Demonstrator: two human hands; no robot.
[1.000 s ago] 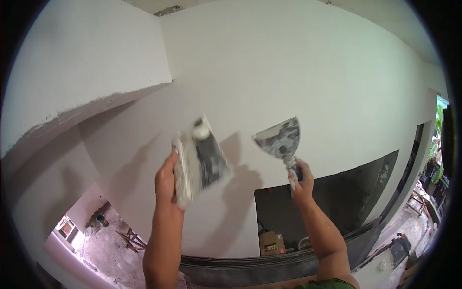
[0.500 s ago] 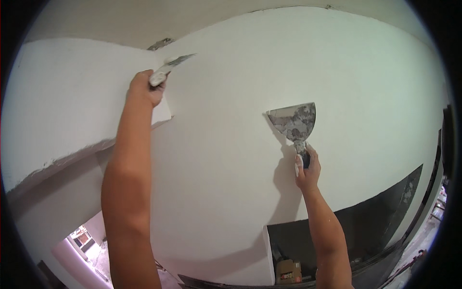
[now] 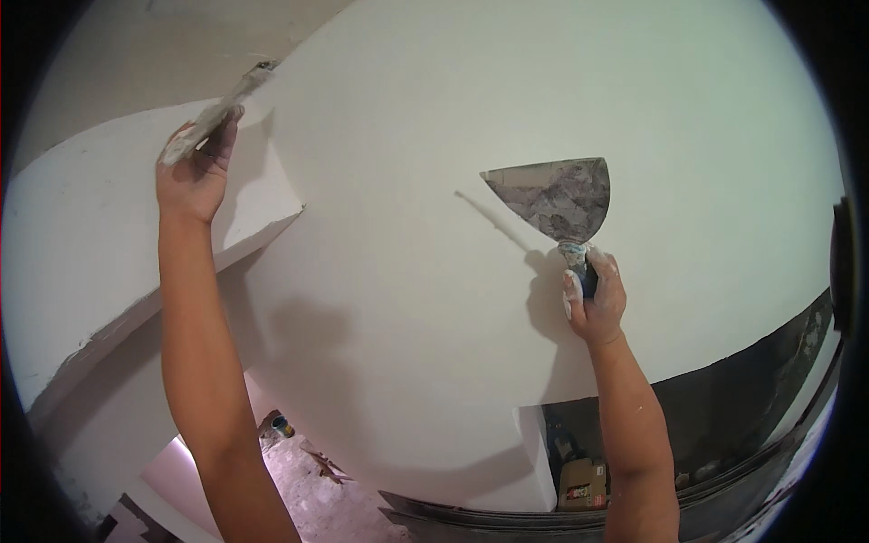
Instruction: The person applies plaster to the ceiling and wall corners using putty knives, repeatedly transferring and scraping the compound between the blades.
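High at the left, my left hand is closed around a putty-smeared plastering knife. It appears nearly edge-on, slanting up to the right near the corner where the wall meets the ceiling; I cannot tell whether it touches there. My right hand grips the dark handle of a wide putty knife, blade upward. Grey and whitish smears cover this flared blade. Its shadow falls apart from it on the white wall, so the blade stands off the surface. White putty coats the right thumb and fingers.
A white boxed-out beam juts from the wall at the left, under the ceiling. Below at the right is a dark recess with a cardboard box. Dark boards lie along its base. A small bucket stands on the floor.
My left hand and its knife have moved left and up toward the ceiling corner. The right putty knife sits slightly higher, farther from its shadow. The view has shifted too.
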